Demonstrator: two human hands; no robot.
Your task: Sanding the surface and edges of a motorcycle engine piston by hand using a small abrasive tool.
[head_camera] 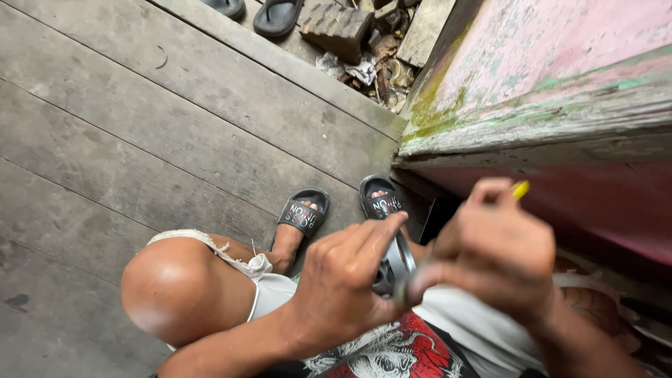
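**A:** So your left hand (343,280) is wrapped over that round metal part (397,264), fingers curled tight on its rim, right over your lap. Guessing that's to keep it from turning?

**B:** Looks like it. Your right hand (490,255) is pinched shut on a yellow-tipped tool (520,190), tip poking up far right, held just beside the part so both stay close to your eyes.

**A:** You're sitting low on the plank floor (140,126), knees out, feet in black slides (304,213), pink wall (560,63) on your right. Can't tell what the tool is, it's blurry.
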